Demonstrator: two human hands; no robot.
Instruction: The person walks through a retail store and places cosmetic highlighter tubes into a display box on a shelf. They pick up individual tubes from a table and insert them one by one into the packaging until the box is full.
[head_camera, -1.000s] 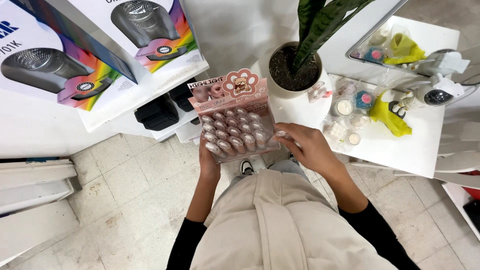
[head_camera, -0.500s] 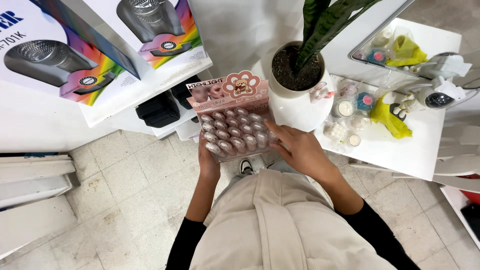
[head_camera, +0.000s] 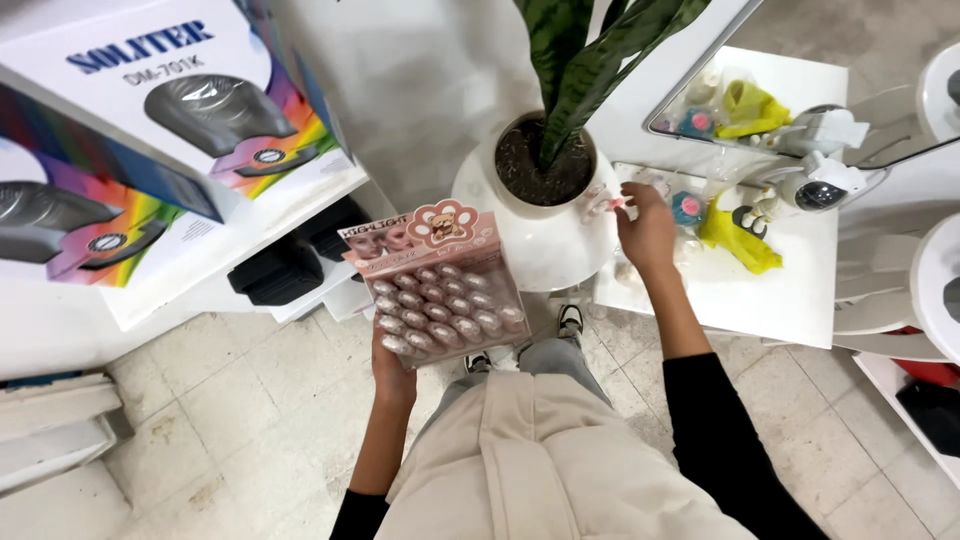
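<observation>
My left hand holds a pink display box from below, its rows filled with several small oval pink items. My right hand is stretched out to the white table, its fingertips touching a small pink object beside the white plant pot. I cannot tell whether the fingers grip that object. Other small cosmetic items lie just past the hand.
A green-leaved plant grows from the pot. A yellow cloth and a white round device lie on the table under a mirror. Large printed boxes sit on shelves at left above black cases. Tiled floor below.
My right hand has left the pink display box and reached right to the small items on the white table. The left hand now holds the box alone.
</observation>
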